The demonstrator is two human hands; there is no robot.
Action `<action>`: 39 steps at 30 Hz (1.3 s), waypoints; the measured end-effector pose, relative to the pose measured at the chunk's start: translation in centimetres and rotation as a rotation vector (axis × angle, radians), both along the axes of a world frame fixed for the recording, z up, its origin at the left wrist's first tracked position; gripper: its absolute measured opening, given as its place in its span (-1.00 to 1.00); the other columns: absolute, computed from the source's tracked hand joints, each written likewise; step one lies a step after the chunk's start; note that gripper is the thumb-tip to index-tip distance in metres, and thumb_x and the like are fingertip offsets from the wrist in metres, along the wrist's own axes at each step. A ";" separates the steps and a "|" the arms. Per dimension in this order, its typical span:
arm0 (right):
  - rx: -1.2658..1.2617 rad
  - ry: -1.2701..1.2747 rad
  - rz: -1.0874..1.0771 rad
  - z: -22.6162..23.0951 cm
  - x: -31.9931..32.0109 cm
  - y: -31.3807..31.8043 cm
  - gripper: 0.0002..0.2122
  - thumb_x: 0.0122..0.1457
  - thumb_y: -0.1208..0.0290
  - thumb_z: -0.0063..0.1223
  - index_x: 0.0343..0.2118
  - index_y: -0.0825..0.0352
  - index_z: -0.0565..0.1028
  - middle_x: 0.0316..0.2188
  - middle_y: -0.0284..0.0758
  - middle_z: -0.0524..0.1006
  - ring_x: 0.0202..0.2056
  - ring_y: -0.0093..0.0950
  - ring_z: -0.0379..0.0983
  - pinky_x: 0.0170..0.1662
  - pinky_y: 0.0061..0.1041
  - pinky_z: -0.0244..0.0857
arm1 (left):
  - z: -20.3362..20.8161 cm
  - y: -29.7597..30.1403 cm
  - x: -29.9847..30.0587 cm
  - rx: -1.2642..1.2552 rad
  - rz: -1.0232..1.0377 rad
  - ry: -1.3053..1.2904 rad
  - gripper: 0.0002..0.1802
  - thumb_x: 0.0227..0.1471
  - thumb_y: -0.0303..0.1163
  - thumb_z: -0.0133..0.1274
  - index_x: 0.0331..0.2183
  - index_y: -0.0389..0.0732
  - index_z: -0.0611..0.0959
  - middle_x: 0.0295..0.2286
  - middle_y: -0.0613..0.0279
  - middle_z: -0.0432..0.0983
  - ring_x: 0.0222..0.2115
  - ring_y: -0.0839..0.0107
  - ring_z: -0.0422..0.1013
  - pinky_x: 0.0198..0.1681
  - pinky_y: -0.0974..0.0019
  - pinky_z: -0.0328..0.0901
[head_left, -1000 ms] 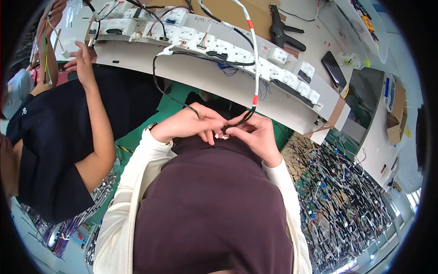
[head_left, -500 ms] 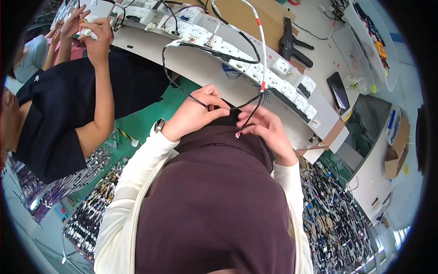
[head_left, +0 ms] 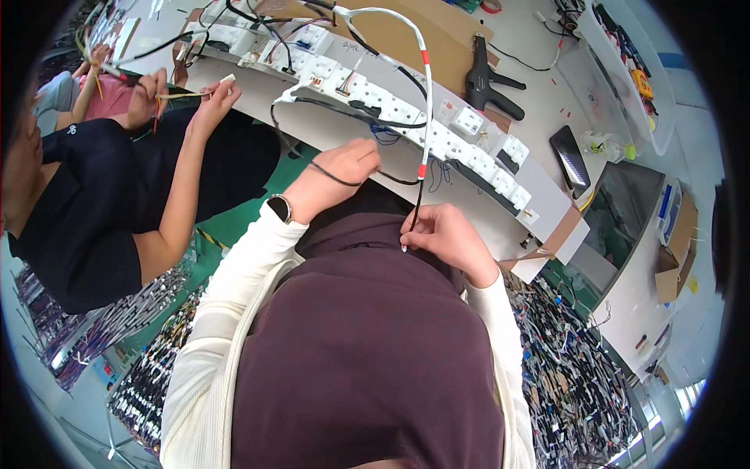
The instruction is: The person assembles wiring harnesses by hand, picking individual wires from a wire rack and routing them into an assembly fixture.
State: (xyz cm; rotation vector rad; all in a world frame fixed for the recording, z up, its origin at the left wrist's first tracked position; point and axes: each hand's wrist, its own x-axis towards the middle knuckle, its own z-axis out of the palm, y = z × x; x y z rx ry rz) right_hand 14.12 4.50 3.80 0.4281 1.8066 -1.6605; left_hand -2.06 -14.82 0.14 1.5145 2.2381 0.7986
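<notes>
A wire harness [head_left: 429, 102] with white and black sleeving and red bands loops down from the bench to my hands. My left hand [head_left: 337, 178] is closed in a pinch on one black branch [head_left: 397, 179], which also runs across the back of that hand. Lower and to the right, my right hand [head_left: 449, 238] grips another black branch [head_left: 418, 202] near its end. A small white connector [head_left: 404, 248] shows just below those fingertips, in front of my dark top. The fingertips of my left hand are partly hidden.
A strip of white sockets [head_left: 445, 144] runs along the bench edge ahead. Beyond it lie a black clamp [head_left: 492, 82] and a phone [head_left: 569, 162]. A clear bin [head_left: 625, 78] stands at right. At left, a co-worker [head_left: 101, 203] handles wires; bundled cables [head_left: 570, 367] hang low right.
My right hand has gone from loose, blurred fingers to a grip on the black branch near its connector. My left hand has risen slightly. The co-worker's hands have shifted, with yellowish wires now between them.
</notes>
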 end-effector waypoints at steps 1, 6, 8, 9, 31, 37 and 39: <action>0.088 0.051 -0.030 0.6 -0.2 -0.2 -0.92 0.03 0.58 0.17 -0.38 0.38 0.60 -0.54 -0.34 0.59 -0.52 -0.58 0.50 -0.37 -0.55 0.36 | -0.2 0.2 -0.4 0.125 -0.007 0.131 -0.86 -0.11 -0.60 0.15 -0.40 -0.21 0.59 -0.40 0.19 0.44 -0.37 0.17 0.48 -0.37 0.21 0.39; 0.800 0.741 -0.285 0.3 -1.9 -1.3 -0.87 -0.03 0.65 0.17 -0.38 0.34 0.60 -0.43 -0.35 0.60 -0.45 -0.36 0.54 -0.40 -0.51 0.40 | -1.5 1.8 -2.0 0.529 0.037 0.326 -0.58 -0.32 -0.65 0.19 -0.26 -0.23 0.68 -0.35 0.24 0.54 -0.40 0.29 0.50 -0.41 0.31 0.43; 0.915 0.912 -0.313 -1.3 -3.3 -0.7 -0.85 -0.06 0.66 0.18 -0.38 0.31 0.60 -0.41 -0.37 0.60 -0.44 -0.39 0.54 -0.40 -0.51 0.39 | -2.3 2.5 -2.5 0.515 0.045 0.302 -0.58 -0.33 -0.65 0.19 -0.27 -0.23 0.68 -0.36 0.25 0.54 -0.39 0.29 0.50 -0.41 0.30 0.43; 1.029 1.088 -0.336 -2.3 -3.9 -0.3 -0.82 -0.09 0.66 0.18 -0.39 0.29 0.60 -0.38 -0.38 0.61 -0.44 -0.43 0.55 -0.41 -0.51 0.39 | -2.6 2.8 -2.6 0.500 0.056 0.281 -0.58 -0.34 -0.65 0.20 -0.28 -0.23 0.68 -0.36 0.25 0.53 -0.39 0.29 0.50 -0.40 0.30 0.43; 0.701 0.774 -0.274 -1.8 -7.2 2.0 -0.75 -0.11 0.68 0.21 -0.31 0.28 0.54 -0.44 -0.27 0.49 -0.40 -0.29 0.47 -0.35 -0.38 0.36 | 1.4 4.0 -6.0 0.172 -0.094 -0.162 -0.81 -0.05 -0.62 0.18 -0.29 -0.28 0.63 -0.36 0.18 0.55 -0.33 0.19 0.52 -0.24 0.26 0.38; 0.541 0.689 -0.245 -2.6 -8.1 4.0 -0.73 -0.13 0.67 0.25 -0.30 0.31 0.53 -0.38 -0.25 0.48 -0.30 -0.27 0.44 -0.24 -0.36 0.35 | 1.8 4.6 -8.4 0.079 -0.194 -0.284 -0.85 -0.01 -0.58 0.15 -0.30 -0.25 0.63 -0.36 0.18 0.52 -0.32 0.19 0.48 -0.28 0.25 0.37; 0.482 0.641 -0.237 -2.8 -8.3 4.2 -0.72 -0.14 0.67 0.27 -0.30 0.31 0.53 -0.38 -0.26 0.47 -0.26 -0.24 0.43 -0.20 -0.36 0.34 | 1.6 4.7 -8.7 0.094 -0.235 -0.279 -0.86 0.00 -0.56 0.15 -0.30 -0.25 0.63 -0.35 0.18 0.52 -0.32 0.19 0.47 -0.29 0.26 0.36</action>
